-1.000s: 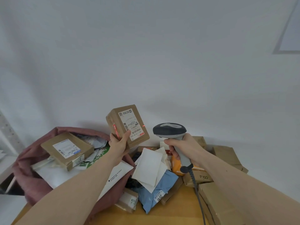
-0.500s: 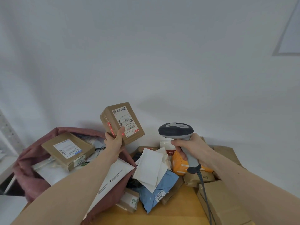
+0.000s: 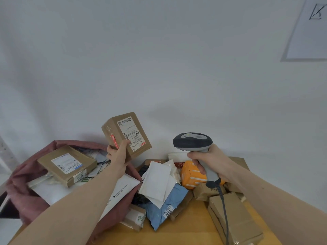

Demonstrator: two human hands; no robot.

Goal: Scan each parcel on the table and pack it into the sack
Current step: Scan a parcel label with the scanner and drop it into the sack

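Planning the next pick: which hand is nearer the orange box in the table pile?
Right. The right hand, holding the grey barcode scanner, is directly over the orange box; the left hand holds a brown cardboard parcel well left.

Above the heap, open air ran back to the bare wall. The sack gaped at the left, but a flat brown box and a white mailer covered most of its mouth. Between sack and right-hand cartons, white envelopes, a blue bag and an orange box crowded the surface, leaving only a bare strip along its near edge.
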